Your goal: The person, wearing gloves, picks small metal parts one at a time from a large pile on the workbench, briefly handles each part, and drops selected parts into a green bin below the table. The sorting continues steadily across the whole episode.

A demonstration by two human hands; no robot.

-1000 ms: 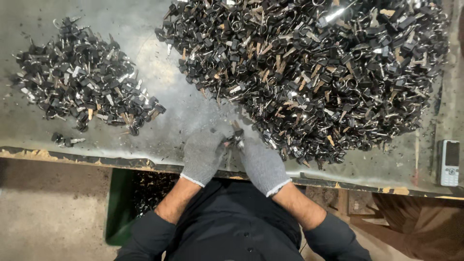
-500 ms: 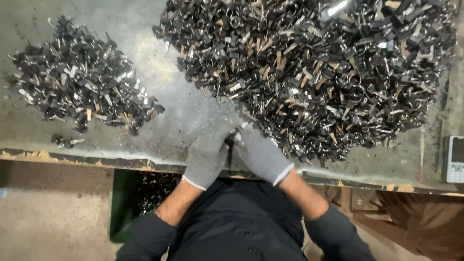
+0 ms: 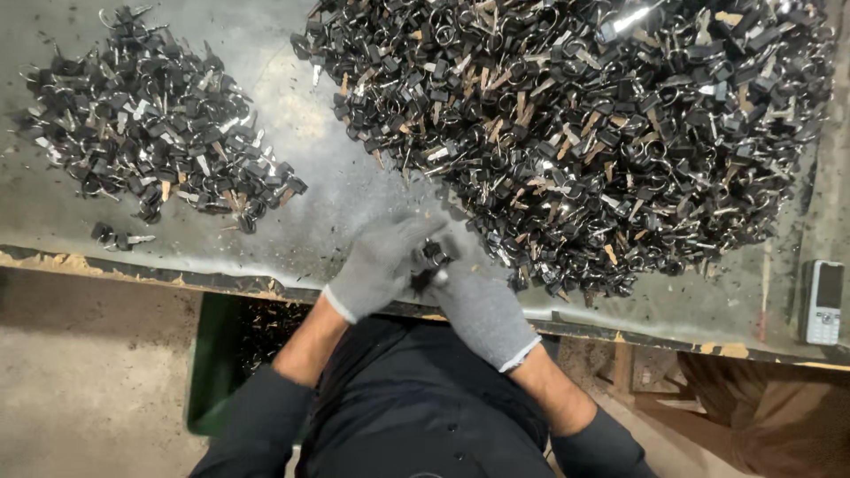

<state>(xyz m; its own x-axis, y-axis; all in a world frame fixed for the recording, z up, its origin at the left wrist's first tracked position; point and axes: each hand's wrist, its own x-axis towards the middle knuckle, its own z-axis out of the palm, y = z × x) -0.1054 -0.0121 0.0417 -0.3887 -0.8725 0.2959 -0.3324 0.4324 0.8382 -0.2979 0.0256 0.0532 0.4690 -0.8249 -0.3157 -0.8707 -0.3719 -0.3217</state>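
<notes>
Both gloved hands, left (image 3: 376, 265) and right (image 3: 478, 305), are gripping one key (image 3: 431, 265); small pile (image 3: 155, 133) sorted, big pile (image 3: 584, 133) remaining on worktop (image 3: 336, 212).

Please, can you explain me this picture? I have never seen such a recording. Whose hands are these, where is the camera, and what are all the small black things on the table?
The camera sits on a person's head and looks down, so you see that person's own arms. Both hands wear grey knit gloves. The left hand and right hand meet at the table's near edge and together hold a small black piece, probably a key. A large pile of black-headed keys lies to the right, a smaller pile to the left. A mobile phone lies at far right. A green bin stands below the table.
</notes>
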